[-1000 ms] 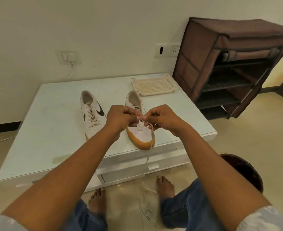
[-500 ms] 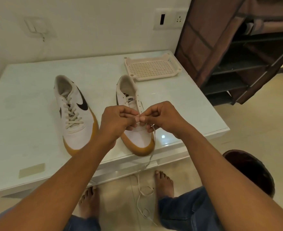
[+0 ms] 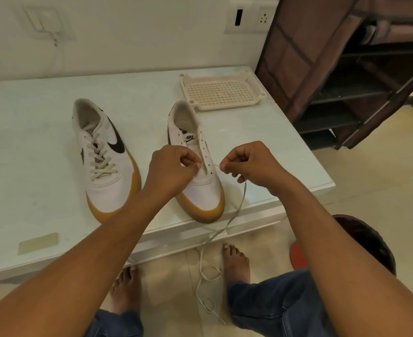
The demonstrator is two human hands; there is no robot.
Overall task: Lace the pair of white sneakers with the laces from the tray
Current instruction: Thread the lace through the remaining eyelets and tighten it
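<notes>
1. The unlaced sneaker is sitting near the front edge of the surface, its toe pointing at the person. The laced sneaker is lying to its left, apart from it, and the tray is standing behind them near the far right corner.
2. The right hand is gripping the lace, its fingers pinching the tip just beside the lower eyelets on the shoe's right side. The rest of the lace is running out under the hand, hanging over the surface's edge and coiling loosely on the floor.
3. The left hand is clenching over the shoe's throat, thumb and forefinger pinching something white. It is probably the eyelet flap or the tongue, but the knuckles are hiding which.
4. Judging by its limp drape, the lace is behaving as a soft, flat, very light thing. It is not going to push through a hole from its slack middle, so the stiffened tip is the place to hold it.
5. The sneaker is looking light too, and the surface glossy, so it is likely to slide unless the other hand is steadying it by the flap next to the eyelet being threaded.
6. Counting:
   - two sneakers, one fully laced and one with its eyelets bare;
   - one loose lace;
   - one tray, with no lace showing in it;
   - two hands, both occupied.
</notes>
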